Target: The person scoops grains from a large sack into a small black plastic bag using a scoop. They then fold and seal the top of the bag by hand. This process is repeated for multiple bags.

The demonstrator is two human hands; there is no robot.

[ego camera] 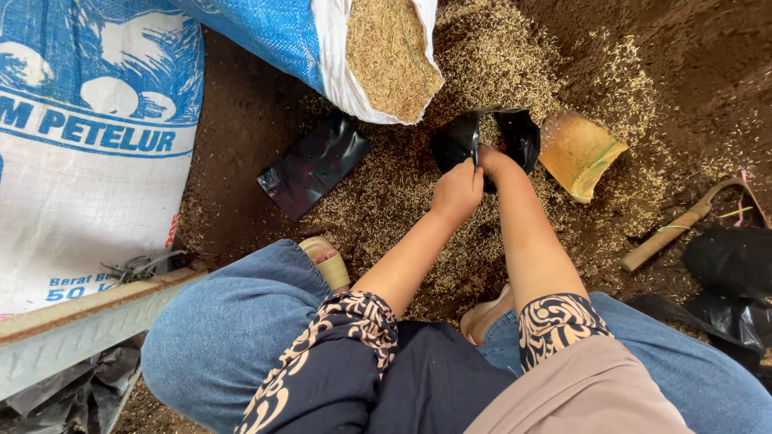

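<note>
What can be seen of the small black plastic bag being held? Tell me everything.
The black plastic bag is glossy and thin, crinkled, with its mouth pulled open. The left hand pinches the near rim between its fingers, while the right hand reaches into the opening, its fingertips hidden. The bag rests on dark soil scattered with rice husks, just left of a yellowish curved scoop. Its contents cannot be made out.

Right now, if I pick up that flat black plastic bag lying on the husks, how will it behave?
The flat black plastic bag looks thin and glossy, so probably floppy and slightly slippery. It lies flat and empty, so likely very light. Loose rice husks may cling to it.
</note>
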